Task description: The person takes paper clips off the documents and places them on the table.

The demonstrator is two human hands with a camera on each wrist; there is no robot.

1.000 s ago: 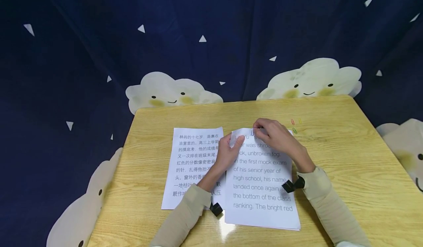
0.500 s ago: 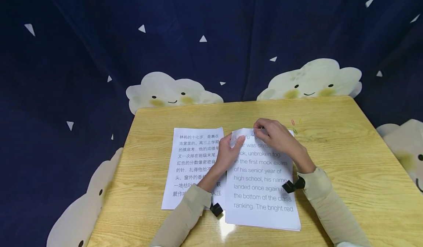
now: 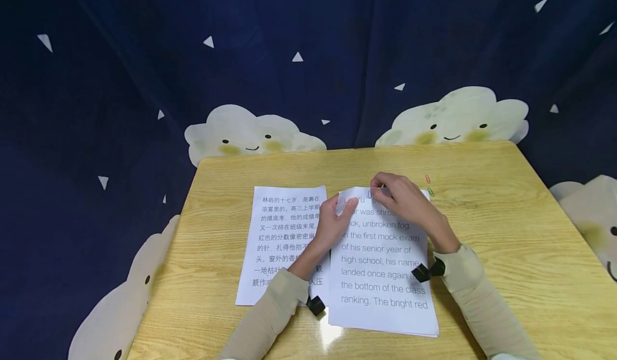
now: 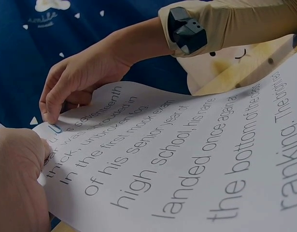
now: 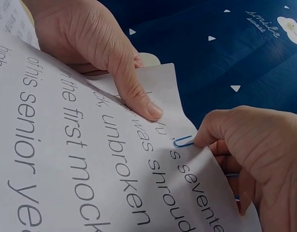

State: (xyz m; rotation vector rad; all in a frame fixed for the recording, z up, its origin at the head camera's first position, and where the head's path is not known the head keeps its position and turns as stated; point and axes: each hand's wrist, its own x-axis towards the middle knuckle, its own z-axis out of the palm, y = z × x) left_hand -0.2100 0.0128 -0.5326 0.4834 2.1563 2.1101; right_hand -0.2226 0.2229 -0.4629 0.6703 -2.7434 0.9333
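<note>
A stack of white sheets with large English print (image 3: 381,274) lies at the middle of the table, its top edge lifted. My left hand (image 3: 332,220) grips that edge near the corner, the thumb on the printed face. At the top edge my right hand (image 3: 402,196) pinches a blue paper clip (image 5: 184,141). One loop of the clip lies over the printed face; blue wire also shows behind the sheet among the fingers in the right wrist view. My right fingertips cover the rest of the clip.
A second stack with Chinese print (image 3: 279,242) lies to the left, partly under my left forearm. Beyond my right hand are a red paper clip (image 3: 427,179), a yellow paper clip (image 3: 438,178) and a green paper clip (image 3: 431,192). A dark blue curtain (image 3: 299,60) hangs behind the wooden table (image 3: 511,215).
</note>
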